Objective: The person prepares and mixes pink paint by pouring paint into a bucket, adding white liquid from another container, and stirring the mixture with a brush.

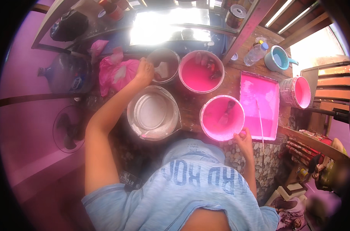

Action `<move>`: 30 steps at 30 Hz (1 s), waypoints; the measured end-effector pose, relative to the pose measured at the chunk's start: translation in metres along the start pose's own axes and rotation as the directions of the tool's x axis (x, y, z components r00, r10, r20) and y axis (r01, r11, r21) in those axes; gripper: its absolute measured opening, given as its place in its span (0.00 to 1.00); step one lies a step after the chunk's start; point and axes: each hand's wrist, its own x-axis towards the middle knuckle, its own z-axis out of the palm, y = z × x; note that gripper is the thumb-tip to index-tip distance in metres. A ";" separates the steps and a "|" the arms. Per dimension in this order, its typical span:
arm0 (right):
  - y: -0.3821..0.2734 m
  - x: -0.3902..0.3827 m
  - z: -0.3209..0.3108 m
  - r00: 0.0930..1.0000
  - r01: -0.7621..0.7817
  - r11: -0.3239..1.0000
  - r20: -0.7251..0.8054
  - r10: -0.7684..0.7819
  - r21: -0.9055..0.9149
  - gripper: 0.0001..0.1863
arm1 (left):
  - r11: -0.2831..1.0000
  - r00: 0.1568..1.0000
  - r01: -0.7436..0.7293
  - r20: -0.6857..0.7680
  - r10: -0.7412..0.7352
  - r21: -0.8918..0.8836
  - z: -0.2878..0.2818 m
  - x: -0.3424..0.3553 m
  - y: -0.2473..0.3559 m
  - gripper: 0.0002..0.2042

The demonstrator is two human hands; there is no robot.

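At the left rim of a dark-sided bucket (169, 57), my left hand (145, 72) is closed. A pale, flat, wide-bladed tool (162, 71) sticks out from its fingers over the bucket; the handle is hidden. With thumb and fingers, my right hand (242, 137) pinches the near right rim of a white bucket (202, 122) of pink paint. A dark-handled brush (228, 108) leans inside that bucket. Behind it stands another bucket of pink paint (194, 79), with tools resting in it. Nearest my left forearm is a large whitish bucket (153, 111), its bottom showing.
A pink-coated paint tray (267, 118) with a thin stick (259, 115) across it lies right. Beyond are a tipped paint pail (286, 92), a blue dipper (275, 65) and a plastic bottle (255, 55). At left are a pink bag (119, 77) and a water jug (65, 75).
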 end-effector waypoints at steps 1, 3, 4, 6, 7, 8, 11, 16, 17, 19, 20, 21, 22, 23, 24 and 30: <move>-0.004 0.002 -0.004 0.999 0.049 0.999 0.017 -0.049 0.002 0.18 | 0.999 0.999 -0.006 0.038 0.007 -0.038 -0.011 -0.013 -0.005 0.07; -0.014 0.003 -0.011 0.992 0.124 0.949 0.032 -0.120 -0.288 0.17 | 0.998 0.999 -0.007 0.036 0.009 -0.067 -0.025 -0.036 -0.009 0.07; -0.020 0.003 -0.014 0.981 0.191 0.935 0.073 -0.178 -0.299 0.17 | 0.992 1.000 0.003 0.014 -0.001 -0.128 -0.028 -0.045 -0.010 0.07; -0.035 0.006 -0.020 0.976 0.209 0.908 0.023 -0.215 -0.363 0.16 | 0.980 1.000 0.028 -0.004 -0.030 -0.196 -0.029 -0.060 -0.013 0.07; -0.043 0.008 -0.020 0.977 0.206 0.902 0.028 -0.211 -0.380 0.16 | 0.940 0.998 0.043 -0.021 -0.053 -0.338 -0.027 -0.065 -0.015 0.08; -0.048 0.010 -0.019 0.977 0.207 0.888 0.035 -0.211 -0.410 0.16 | 0.880 0.998 0.050 -0.019 -0.067 -0.473 -0.026 -0.068 -0.018 0.09; -0.060 0.012 -0.014 0.970 0.231 0.864 0.036 -0.240 -0.447 0.16 | 0.749 0.985 0.160 0.152 -0.080 -0.643 -0.026 -0.075 -0.027 0.17; -0.061 0.014 -0.004 0.972 0.211 0.867 0.005 -0.234 -0.451 0.14 | 0.574 0.964 0.262 0.237 -0.119 -0.776 -0.031 -0.082 -0.048 0.38; -0.061 0.016 -0.004 0.966 0.238 0.855 0.024 -0.256 -0.461 0.14 | 0.566 0.959 0.270 0.270 -0.087 -0.779 -0.033 -0.082 -0.051 0.38; -0.059 0.018 -0.005 0.967 0.231 0.853 0.018 -0.252 -0.468 0.15 | 0.558 0.951 0.282 0.305 -0.054 -0.780 -0.035 -0.082 -0.053 0.38; -0.058 0.019 -0.006 0.960 0.260 0.842 0.037 -0.276 -0.473 0.15 | 0.594 0.959 0.259 0.274 -0.066 -0.761 -0.036 -0.082 -0.052 0.38; -0.057 0.020 -0.007 0.959 0.262 0.831 0.037 -0.280 -0.490 0.15 | 0.627 0.966 0.237 0.246 -0.075 -0.742 -0.038 -0.083 -0.049 0.38; -0.056 0.021 -0.008 0.965 0.234 0.832 0.019 -0.260 -0.503 0.16 | 0.622 0.964 0.244 0.258 -0.069 -0.744 -0.039 -0.084 -0.046 0.38; -0.055 0.020 -0.008 0.967 0.239 0.822 0.046 -0.252 -0.516 0.16 | 0.645 0.976 0.214 0.184 -0.115 -0.734 -0.041 -0.085 -0.044 0.37; -0.054 0.020 -0.008 0.969 0.227 0.830 0.029 -0.247 -0.509 0.16 | 0.670 0.982 0.185 0.102 -0.162 -0.719 -0.042 -0.086 -0.041 0.37; -0.053 0.019 -0.004 0.952 0.273 0.829 0.016 -0.304 -0.488 0.13 | 0.737 0.978 0.178 0.200 -0.059 -0.652 -0.045 -0.075 -0.068 0.30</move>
